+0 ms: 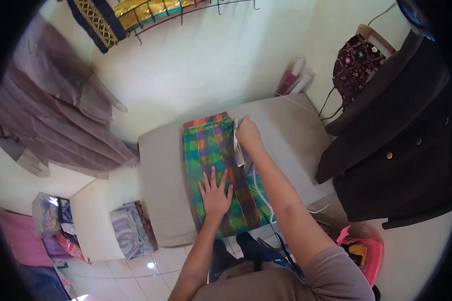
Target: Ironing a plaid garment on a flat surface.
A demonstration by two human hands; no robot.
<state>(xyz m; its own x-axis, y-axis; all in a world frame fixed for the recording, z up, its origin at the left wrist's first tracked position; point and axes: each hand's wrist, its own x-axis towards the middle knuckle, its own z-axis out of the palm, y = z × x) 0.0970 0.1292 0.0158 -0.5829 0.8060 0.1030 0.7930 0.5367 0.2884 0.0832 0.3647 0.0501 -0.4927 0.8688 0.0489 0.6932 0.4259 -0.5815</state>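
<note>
A plaid garment (206,148) in green, purple and orange lies lengthwise on a grey padded surface, its gathered orange-red end at the far side. My left hand (216,194) rests flat on the middle of this cloth, fingers spread and holding nothing. Farther off, along the right edge of the garment, my right hand (247,133) is closed on the handle of a silvery clothes iron (240,156). The hand and forearm partly cover the iron. From its near end a white cord (264,198) trails over the cloth toward me.
Bare parts of the grey padded surface (163,175) flank the garment. A dark jacket (407,145) hangs at the right, above a pink basket (374,258). Sheer mauve cloth (60,95) hangs at the left. Rolls (299,80) stand behind, and folded grey fabric (129,228) sits lower left.
</note>
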